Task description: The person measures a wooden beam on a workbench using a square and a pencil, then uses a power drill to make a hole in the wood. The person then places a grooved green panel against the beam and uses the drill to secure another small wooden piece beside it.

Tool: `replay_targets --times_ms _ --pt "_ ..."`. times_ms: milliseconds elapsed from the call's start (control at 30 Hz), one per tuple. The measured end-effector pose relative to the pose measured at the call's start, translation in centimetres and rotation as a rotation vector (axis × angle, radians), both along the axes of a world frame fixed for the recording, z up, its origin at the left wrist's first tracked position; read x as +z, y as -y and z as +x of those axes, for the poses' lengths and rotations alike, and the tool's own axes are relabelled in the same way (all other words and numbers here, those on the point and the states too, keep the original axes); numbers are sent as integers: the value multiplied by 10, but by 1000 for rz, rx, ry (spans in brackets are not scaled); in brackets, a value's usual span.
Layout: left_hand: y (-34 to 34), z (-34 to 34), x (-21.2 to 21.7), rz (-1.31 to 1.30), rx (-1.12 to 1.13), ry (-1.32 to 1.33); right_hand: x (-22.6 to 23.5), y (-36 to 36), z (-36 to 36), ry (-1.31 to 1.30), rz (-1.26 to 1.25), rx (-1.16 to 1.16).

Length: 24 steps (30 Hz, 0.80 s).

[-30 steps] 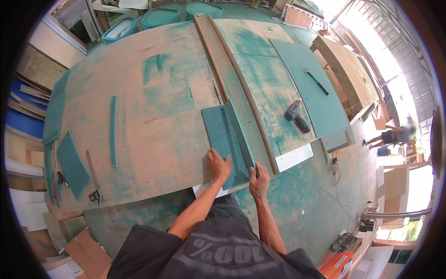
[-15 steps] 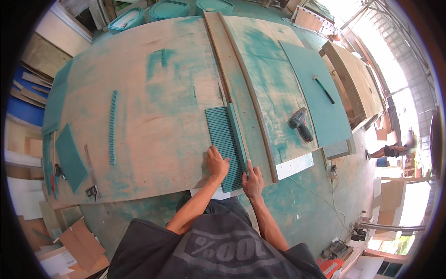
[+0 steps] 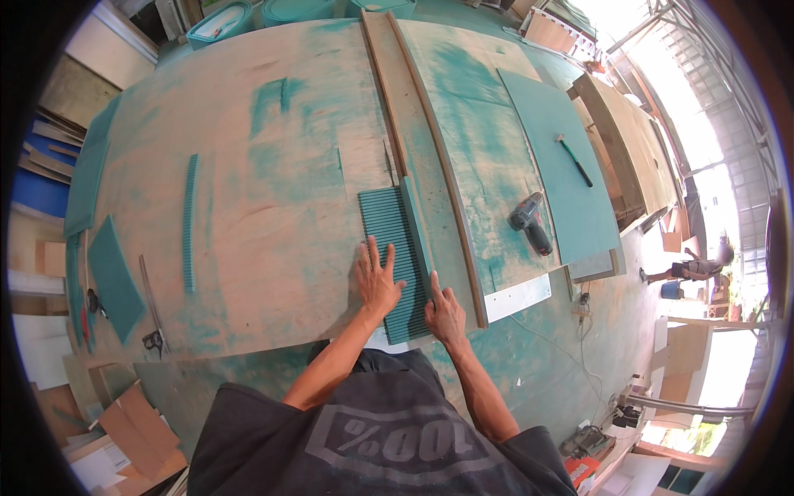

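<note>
A teal slatted panel (image 3: 395,248) with close crosswise ribs lies at the near edge of the worktable. My left hand (image 3: 380,285) rests on its left side with the fingers spread. Along the panel's right edge runs a narrow teal strip (image 3: 414,219), set against a long wooden rail. At the near end of this strip is my right hand (image 3: 447,317): the index finger stretches along it, the thumb is on its left side, and the other fingers are curled. The hand hides that end of the strip.
Two long wooden rails (image 3: 442,157) cross the paint-stained table (image 3: 248,240). Right of them lie a cordless drill (image 3: 532,223) and a hammer (image 3: 574,160) on a teal sheet (image 3: 556,149). At left are a thin ribbed strip (image 3: 191,223) and teal offcuts (image 3: 120,277). A person (image 3: 699,266) is far right.
My left hand has opened out its fingers and moved slightly up the ribbed panel. My right hand stays at the strip's near end, a little higher. The whole view has shifted slightly.
</note>
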<state>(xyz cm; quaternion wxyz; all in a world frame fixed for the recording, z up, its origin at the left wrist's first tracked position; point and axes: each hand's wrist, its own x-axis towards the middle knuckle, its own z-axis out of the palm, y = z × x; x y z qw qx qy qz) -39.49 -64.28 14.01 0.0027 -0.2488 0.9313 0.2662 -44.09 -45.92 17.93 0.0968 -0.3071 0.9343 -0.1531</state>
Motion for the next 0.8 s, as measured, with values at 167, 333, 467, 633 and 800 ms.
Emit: replay_targets --times_ms 167,333,467,633,800 --pt "-2 3 -34 -85 -94 -94 21 11 -14 98 147 30" --pt "-6 -3 -44 -108 -68 -162 13 11 -26 80 171 73" --pt "4 -13 -46 -157 -66 -171 9 28 -34 73 157 86" --pt "6 -15 -41 -102 -62 -196 9 30 -33 98 163 66" --pt "17 -23 -44 -137 -50 -207 12 40 -42 86 153 88"
